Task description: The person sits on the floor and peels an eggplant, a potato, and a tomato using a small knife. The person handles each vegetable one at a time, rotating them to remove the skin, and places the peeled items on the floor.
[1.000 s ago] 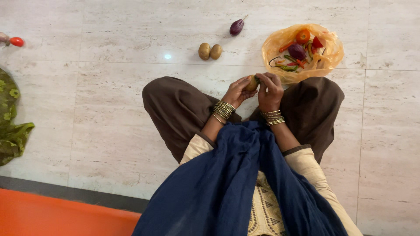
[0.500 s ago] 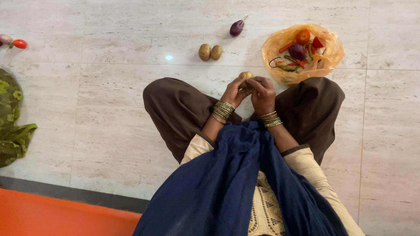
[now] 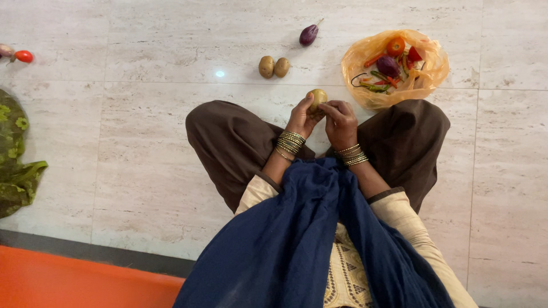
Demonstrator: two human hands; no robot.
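- Potato (image 3: 317,98), round and pale brown, sits between both hands just above the crossed knees, over the floor (image 3: 142,142) and not touching it.
- Left hand (image 3: 301,118) has its fingers (image 3: 304,105) curled narrowly round the potato's left side, gripping it.
- Right hand (image 3: 340,121) folds its fingers (image 3: 334,106) tight against the potato's right and lower side; whether something thin lies under them cannot be told.
- Bangles (image 3: 291,142) ring both wrists, and a dark blue scarf (image 3: 297,239) hangs below them.
- Just right of the hands lies an orange plastic bag (image 3: 365,57) of vegetables, its near edge close to the right knee.
- Ahead, two potatoes (image 3: 273,67) touch side by side, with a small purple eggplant (image 3: 309,35) beyond; bare floor lies between them and the hands.
- Far left, well apart, a red tomato (image 3: 23,56) and green patterned cloth (image 3: 14,165).
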